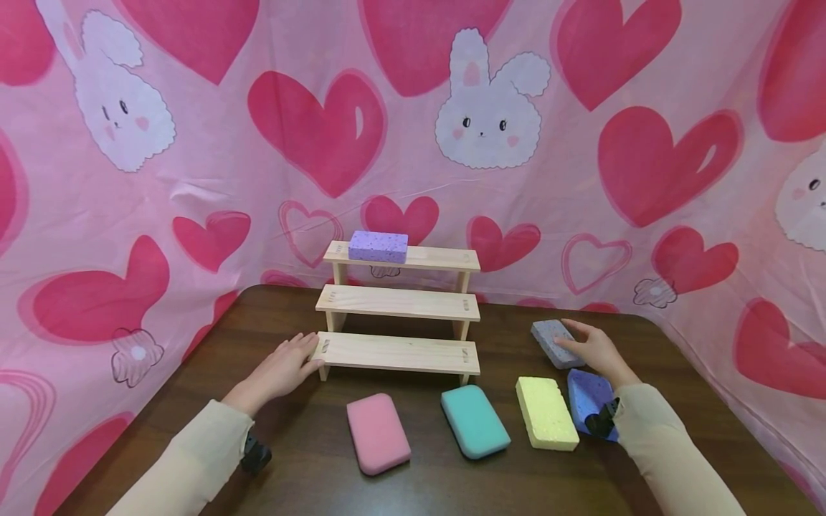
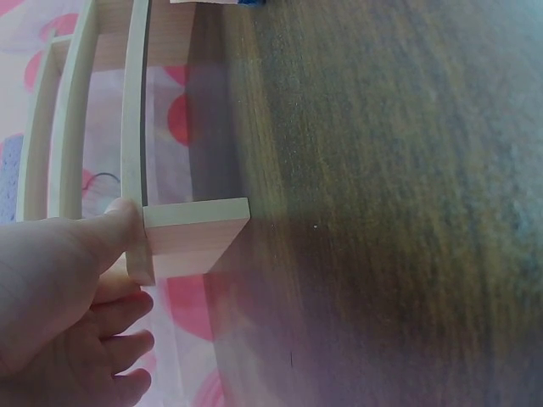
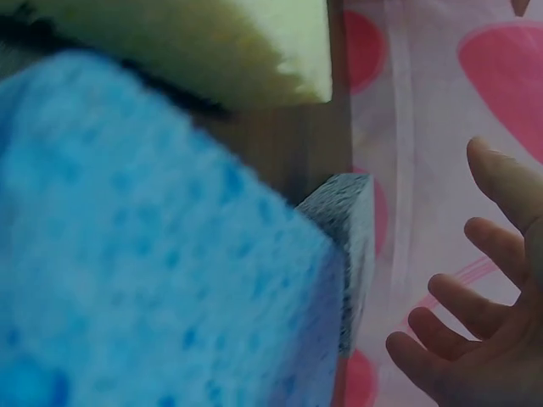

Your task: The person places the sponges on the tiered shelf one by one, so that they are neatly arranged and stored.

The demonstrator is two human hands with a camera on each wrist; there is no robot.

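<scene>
At the left end of the lowest step of a three-tier wooden shelf [image 1: 398, 351], my left hand [image 1: 290, 363] holds the board's corner. In the left wrist view its thumb [image 2: 121, 222] lies on the board edge, with the other fingers bent beside the end. My right hand [image 1: 594, 351] hovers by a grey sponge [image 1: 550, 342], fingers spread and apart in the right wrist view. Below that wrist lies a blue sponge [image 1: 584, 398], partly hidden by the wrist camera. A yellow sponge [image 1: 547, 414] is just left of it.
A purple speckled sponge [image 1: 378, 246] sits on the top step, left of its middle. Pink [image 1: 378, 433] and teal [image 1: 475, 421] sponges lie on the dark wooden table [image 1: 310, 459] in front of the shelf. A pink cloth with hearts and rabbits hangs behind.
</scene>
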